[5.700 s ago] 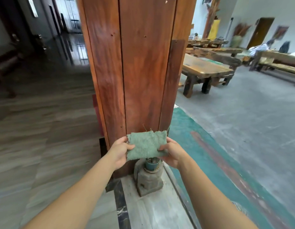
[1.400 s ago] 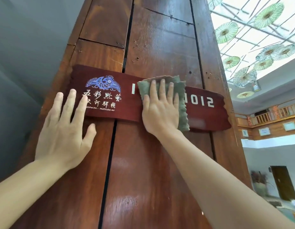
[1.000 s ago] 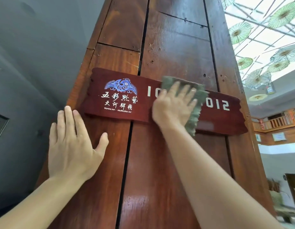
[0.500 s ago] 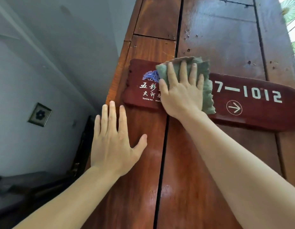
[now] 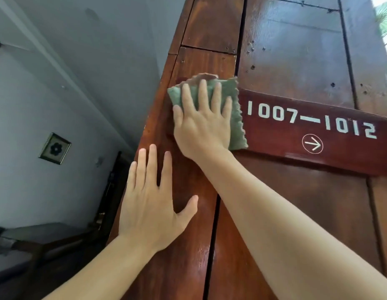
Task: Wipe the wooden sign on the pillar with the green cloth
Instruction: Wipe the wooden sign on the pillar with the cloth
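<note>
A grey wall (image 5: 65, 87) flanks a wooden pillar (image 5: 296, 50). Right hand (image 5: 202, 122), fingers spread flat, presses the green cloth (image 5: 237, 118) onto the sign's (image 5: 318, 135) left end (reading 1007–1012). Left hand (image 5: 153, 204) lies open, empty, below.

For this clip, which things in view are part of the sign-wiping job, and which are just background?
Part of the job:
- green cloth, pressed flat under the right hand
- wooden sign, left end covered by the cloth
- pillar
- left hand, flat on the pillar below the sign

Background:
- framed picture on the wall
- grey wall
</note>
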A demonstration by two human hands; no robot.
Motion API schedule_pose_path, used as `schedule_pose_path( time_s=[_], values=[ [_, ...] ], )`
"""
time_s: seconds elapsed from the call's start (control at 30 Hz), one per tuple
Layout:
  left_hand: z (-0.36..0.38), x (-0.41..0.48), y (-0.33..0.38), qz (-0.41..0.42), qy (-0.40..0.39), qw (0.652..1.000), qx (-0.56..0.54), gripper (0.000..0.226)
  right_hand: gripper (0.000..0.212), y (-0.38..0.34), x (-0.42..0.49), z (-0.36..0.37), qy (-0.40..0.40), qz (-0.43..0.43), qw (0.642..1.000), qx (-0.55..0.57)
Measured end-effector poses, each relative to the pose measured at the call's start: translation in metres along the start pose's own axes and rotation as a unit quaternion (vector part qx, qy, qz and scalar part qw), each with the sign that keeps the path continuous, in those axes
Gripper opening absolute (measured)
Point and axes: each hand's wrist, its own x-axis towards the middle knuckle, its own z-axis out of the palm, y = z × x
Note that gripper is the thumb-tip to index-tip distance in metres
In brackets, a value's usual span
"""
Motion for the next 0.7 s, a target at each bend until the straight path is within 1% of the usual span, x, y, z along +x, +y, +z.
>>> schedule_pose_path(
  time_s=[0.07, 0.1, 0.17, 0.2, 0.23, 0.27, 0.3, 0.33, 0.37, 0.4, 0.43, 0.47, 0.53, 0.57, 0.6, 0.63, 0.7],
  values=[
    [-0.001, -0.001, -0.001, -0.006, -0.003, 1.000, 0.004, 0.097, 0.057, -0.013, -0.008, 0.003, -0.016, -0.152, 0.988, -0.004],
    [-0.002, -0.003, -0.001, -0.008, -0.006, 1.000, 0.005, 0.097, 0.055, -0.008, -0.007, 0.001, -0.034, -0.201, 0.979, -0.001],
    [-0.002, -0.004, -0.001, -0.009, -0.009, 1.000, 0.007, 0.097, 0.054, 0.015, 0.000, -0.004, -0.049, -0.255, 0.966, -0.005],
    [-0.001, -0.005, -0.001, -0.008, -0.010, 1.000, 0.009, 0.097, 0.053, 0.028, 0.004, -0.006, -0.043, -0.251, 0.967, -0.015],
    [0.000, -0.006, -0.002, -0.006, -0.012, 1.000, 0.011, 0.098, 0.054, 0.041, 0.009, -0.008, -0.037, -0.216, 0.976, -0.019],
    [0.000, -0.006, -0.004, -0.003, -0.011, 1.000, 0.012, 0.097, 0.055, 0.054, 0.013, -0.010, -0.031, -0.148, 0.988, -0.016],
    [0.000, -0.006, -0.007, -0.001, -0.010, 1.000, 0.014, 0.097, 0.056, 0.065, 0.015, -0.011, -0.030, -0.055, 0.998, -0.009],
    [0.000, -0.006, -0.011, -0.002, -0.010, 1.000, 0.016, 0.097, 0.058, 0.069, 0.015, -0.012, -0.030, 0.048, 0.998, 0.002],
    [0.000, -0.005, -0.014, -0.006, -0.010, 1.000, 0.019, 0.096, 0.059, 0.066, 0.014, -0.010, -0.031, 0.135, 0.990, 0.005],
    [0.001, -0.005, -0.016, -0.012, -0.010, 1.000, 0.021, 0.096, 0.061, 0.056, 0.011, -0.008, -0.032, 0.184, 0.982, 0.001],
    [0.001, -0.005, -0.015, -0.017, -0.010, 1.000, 0.022, 0.096, 0.062, 0.043, 0.005, -0.006, -0.032, 0.186, 0.982, 0.001],
    [0.002, -0.006, -0.011, -0.020, -0.010, 1.000, 0.022, 0.096, 0.062, 0.029, -0.004, -0.004, -0.027, 0.143, 0.989, 0.004],
    [0.004, -0.004, -0.003, -0.020, -0.010, 1.000, 0.020, 0.095, 0.062, 0.007, -0.025, -0.001, -0.011, -0.018, 1.000, 0.008],
    [0.004, -0.001, 0.001, -0.026, -0.011, 0.999, 0.021, 0.095, 0.061, 0.003, -0.033, 0.001, -0.014, -0.102, 0.995, 0.001],
    [0.004, 0.000, 0.004, -0.036, -0.015, 0.999, 0.020, 0.095, 0.061, 0.004, -0.039, 0.000, -0.023, -0.166, 0.986, -0.012],
    [0.003, -0.001, 0.005, -0.046, -0.019, 0.999, 0.018, 0.095, 0.061, 0.010, -0.042, -0.001, -0.032, -0.209, 0.977, -0.029],
    [-0.003, -0.007, 0.015, -0.049, -0.024, 0.998, 0.021, 0.093, 0.060, 0.036, -0.046, -0.012, -0.041, -0.249, 0.966, -0.056]
  ],
)
